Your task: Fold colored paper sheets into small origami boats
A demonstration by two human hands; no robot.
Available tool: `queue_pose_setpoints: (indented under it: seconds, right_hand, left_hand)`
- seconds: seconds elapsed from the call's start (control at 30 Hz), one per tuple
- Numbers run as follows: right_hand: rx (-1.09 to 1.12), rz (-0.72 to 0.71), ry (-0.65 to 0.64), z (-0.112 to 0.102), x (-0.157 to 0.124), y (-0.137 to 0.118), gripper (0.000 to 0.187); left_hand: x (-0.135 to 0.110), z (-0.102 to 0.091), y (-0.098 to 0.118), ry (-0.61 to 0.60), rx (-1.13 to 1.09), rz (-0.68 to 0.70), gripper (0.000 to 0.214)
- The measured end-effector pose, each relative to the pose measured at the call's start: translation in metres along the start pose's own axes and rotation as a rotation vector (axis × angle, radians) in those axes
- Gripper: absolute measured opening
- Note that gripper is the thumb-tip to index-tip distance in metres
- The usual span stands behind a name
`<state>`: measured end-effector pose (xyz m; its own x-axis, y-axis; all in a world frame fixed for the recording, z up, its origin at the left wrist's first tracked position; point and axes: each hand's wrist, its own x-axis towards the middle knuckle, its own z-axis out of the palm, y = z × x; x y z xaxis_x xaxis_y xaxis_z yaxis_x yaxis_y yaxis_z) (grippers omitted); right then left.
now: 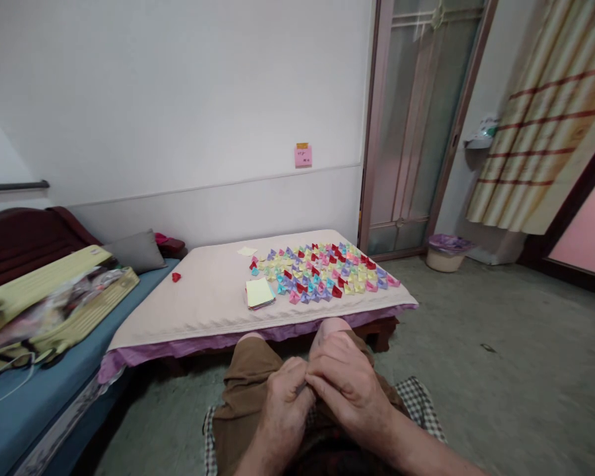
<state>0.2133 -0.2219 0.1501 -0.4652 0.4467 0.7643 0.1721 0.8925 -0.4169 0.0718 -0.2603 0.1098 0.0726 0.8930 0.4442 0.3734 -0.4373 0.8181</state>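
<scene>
Above my lap, my left hand (288,396) and my right hand (344,380) meet with their fingertips pressed together. Both are closed in a pinch, and whatever lies between the fingers is hidden. In front of my knees is a low table (198,297) with a cream cover. Many small folded paper pieces (310,289) in red, pink, purple, yellow and blue stand in rows on its right half. A stack of square paper sheets (260,292), pale yellow on top, lies nearer to me. One red folded piece (176,277) sits apart at the left.
A pale paper sheet (246,251) lies at the table's back. To the left, an open yellow suitcase (74,330) and a grey cushion (137,252) rest on a blue-covered bed (92,357). A lined waste bin (446,254) stands right, near a glass door (416,132). A pink note (303,157) hangs on the wall.
</scene>
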Motion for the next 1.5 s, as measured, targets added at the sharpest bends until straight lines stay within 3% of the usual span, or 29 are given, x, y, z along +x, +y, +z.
queue_pose_setpoints:
  seconds: [0.13, 0.23, 0.37, 0.5, 0.67, 0.87, 1.0, 1.1, 1.2, 1.5]
  right_hand:
    - [0.030, 0.007, -0.007, -0.005, -0.001, 0.000, 0.005]
    - [0.041, 0.057, 0.014, -0.010, -0.006, 0.005, 0.020]
    - [0.006, 0.096, 0.025, -0.015, -0.011, 0.011, 0.002]
    - [-0.021, 0.071, 0.019, -0.016, -0.010, 0.011, 0.016]
    - [-0.007, 0.085, 0.006, -0.017, -0.007, 0.010, 0.002]
    - [0.034, 0.092, 0.019, -0.016, -0.007, 0.009, 0.020]
    - [0.030, 0.098, 0.046, -0.015, -0.009, 0.009, 0.003]
    - [-0.034, 0.038, 0.079, -0.015, -0.010, 0.007, 0.015]
    - [-0.088, 0.007, 0.048, -0.015, -0.009, 0.004, 0.014]
    - [0.009, 0.087, -0.007, -0.016, -0.007, 0.003, 0.010]
  left_hand:
    - [0.002, -0.005, 0.004, 0.060, -0.073, -0.037, 0.016]
    - [0.005, -0.013, 0.007, 0.118, -0.140, -0.108, 0.013]
    - [0.007, -0.018, 0.006, 0.172, -0.152, -0.123, 0.014]
    - [0.007, -0.018, 0.005, 0.197, -0.162, -0.105, 0.013]
    - [0.006, -0.020, 0.008, 0.159, -0.151, -0.101, 0.013]
    - [0.005, -0.021, 0.008, 0.119, -0.090, -0.075, 0.014]
    - [0.005, -0.022, 0.009, 0.116, -0.056, -0.069, 0.017]
    - [0.004, -0.022, 0.010, 0.114, -0.024, -0.034, 0.016]
    - [0.003, -0.020, 0.010, 0.098, 0.024, -0.007, 0.016]
    - [0.003, -0.018, 0.015, 0.035, 0.138, 0.008, 0.016]
